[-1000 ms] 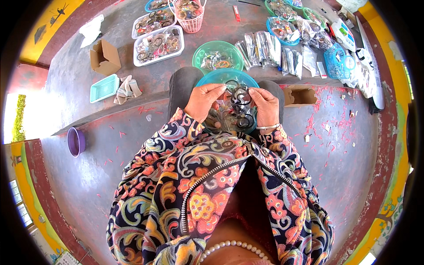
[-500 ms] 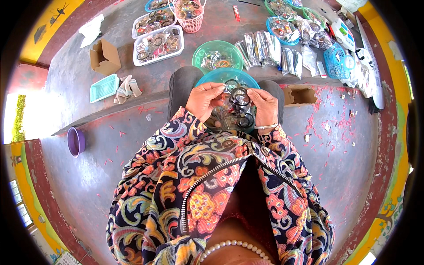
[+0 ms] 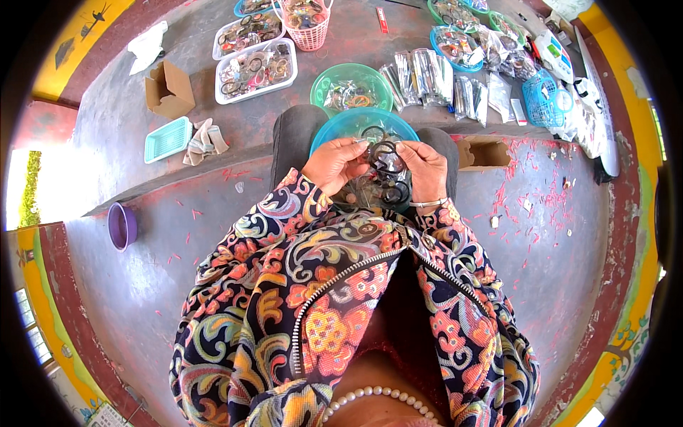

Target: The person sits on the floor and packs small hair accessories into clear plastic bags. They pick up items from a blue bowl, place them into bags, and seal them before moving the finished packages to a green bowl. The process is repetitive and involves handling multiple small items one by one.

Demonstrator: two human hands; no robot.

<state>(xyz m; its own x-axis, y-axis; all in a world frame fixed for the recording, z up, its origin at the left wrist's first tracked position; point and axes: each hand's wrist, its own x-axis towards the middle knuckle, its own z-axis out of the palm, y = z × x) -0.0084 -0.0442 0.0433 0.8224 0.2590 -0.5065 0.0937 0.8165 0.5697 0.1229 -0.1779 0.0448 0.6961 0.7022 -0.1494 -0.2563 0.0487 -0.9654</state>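
A small clear plastic bag of black rings (image 3: 386,158), which look like hair ties, is pinched between my two hands. My left hand (image 3: 336,165) grips its left edge with thumb and forefinger. On the other side, my right hand (image 3: 425,171) is closed on the bag's upper right edge. Below both hands a teal plastic basin (image 3: 329,131) rests between my knees. More black rings and clear packaging (image 3: 395,192) show inside it, partly covered by my hands and the held bag.
Just beyond the basin stands a green bowl (image 3: 324,78) with small packets. White trays (image 3: 290,77), a pink basket (image 3: 307,37) and bundles of clear-wrapped packages (image 3: 430,77) lie on the raised surface. Cardboard boxes (image 3: 169,89), a blue basket (image 3: 542,99) and a purple tub (image 3: 122,229) sit around.
My left hand has shifted slightly right along the bag, toward my right hand. My right hand has hardly moved; the bag stays held over the basin.
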